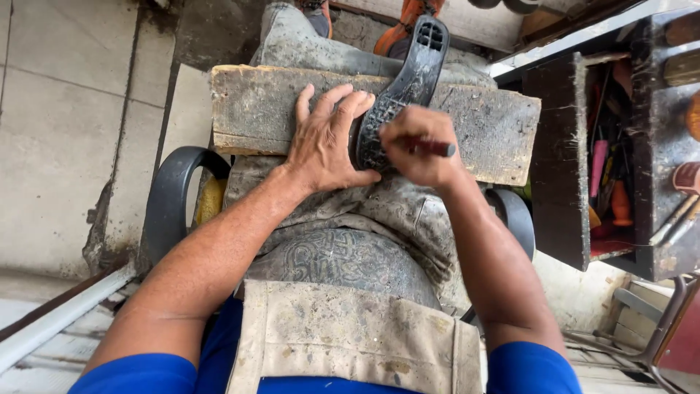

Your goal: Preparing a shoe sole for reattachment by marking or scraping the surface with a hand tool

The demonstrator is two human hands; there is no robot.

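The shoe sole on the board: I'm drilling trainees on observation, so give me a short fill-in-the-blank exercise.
1. The black shoe sole lies on a ____ board across the lap.
2. The ____ hand presses flat beside the sole.
3. The right hand grips a tool with a ____ handle.

Missing: wooden; left; dark red

Shoe sole (408, 87) atop plank (496, 131), tool cabinet (620, 160) right.

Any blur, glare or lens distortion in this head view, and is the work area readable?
Head view: even daylight, no glare; left hand, right hand and black shoe sole sharp; wide-lens bending at the edges; dark tool box interior in shadow.
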